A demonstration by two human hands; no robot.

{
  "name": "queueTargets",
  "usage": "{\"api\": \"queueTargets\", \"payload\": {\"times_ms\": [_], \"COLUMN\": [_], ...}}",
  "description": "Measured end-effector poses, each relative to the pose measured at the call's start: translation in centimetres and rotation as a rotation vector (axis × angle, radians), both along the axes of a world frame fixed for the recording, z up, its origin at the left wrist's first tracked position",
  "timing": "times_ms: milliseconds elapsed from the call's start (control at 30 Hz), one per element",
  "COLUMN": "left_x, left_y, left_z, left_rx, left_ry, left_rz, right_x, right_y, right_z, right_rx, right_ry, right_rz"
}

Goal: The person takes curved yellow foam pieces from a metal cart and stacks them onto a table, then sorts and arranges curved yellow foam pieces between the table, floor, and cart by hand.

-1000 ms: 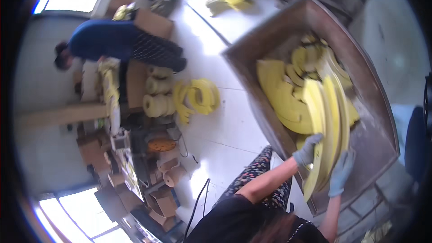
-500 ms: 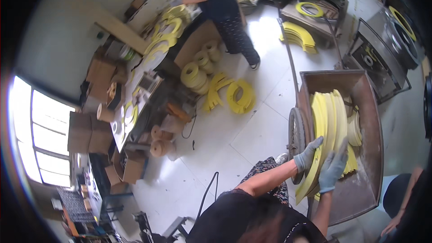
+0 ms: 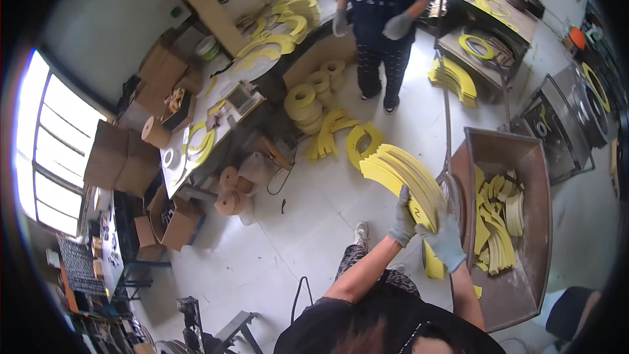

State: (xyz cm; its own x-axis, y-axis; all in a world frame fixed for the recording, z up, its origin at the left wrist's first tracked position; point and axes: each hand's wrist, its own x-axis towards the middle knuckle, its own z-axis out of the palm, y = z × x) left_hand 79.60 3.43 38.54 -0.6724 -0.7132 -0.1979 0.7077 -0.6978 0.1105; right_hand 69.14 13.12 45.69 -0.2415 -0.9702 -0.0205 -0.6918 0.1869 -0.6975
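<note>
A thick stack of yellow arc-shaped strips [image 3: 400, 169] is held up in front of me, outside the cart on its left side. My left hand [image 3: 401, 221], in a grey glove, grips the stack's left edge near its lower part. Across from it, my gloved right hand [image 3: 447, 239] clasps the right side, its fingers partly hidden by the strips. To the right stands a brown metal cart [image 3: 532, 282]. More yellow arc strips [image 3: 496, 233] lie loosely heaped inside it, next to a paler curved bundle [image 3: 514, 213].
A person [image 3: 383, 6] in dark clothes and gloves stands beyond, beside a long workbench [image 3: 219, 108] bearing yellow arcs. Yellow arcs [image 3: 335, 134] and stacked rolls [image 3: 303, 105] sit on the floor. A shelf rack [image 3: 452, 39] is at the back right; the cart's wheel [image 3: 452, 190] is close by.
Both my hands have lifted the stack out of the cart and carried it left, tilting its upper end leftward. The other person has turned from the bench toward me.
</note>
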Motion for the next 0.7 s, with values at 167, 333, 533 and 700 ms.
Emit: {"api": "queueTargets", "payload": {"times_ms": [167, 333, 533, 700], "left_x": [6.4, 13.2, 16.1, 17.9], "left_y": [-6.0, -11.0, -18.9, -24.3], "left_z": [-0.5, 1.8, -1.1, -2.5], "left_rx": [0.064, 0.119, 0.069, 0.046], "left_ry": [0.031, -0.104, -0.393, -0.371], "left_rz": [0.147, 0.373, 0.672, 0.688], "right_x": [6.6, 11.9, 15.2, 15.3], "right_y": [-8.7, -15.8, -22.9, -29.5], "right_z": [1.0, 2.2, 2.8, 1.3], "right_rx": [0.116, 0.145, 0.081, 0.049], "right_ry": [0.285, 0.307, 0.289, 0.246], "right_rz": [0.106, 0.246, 0.235, 0.277]}}
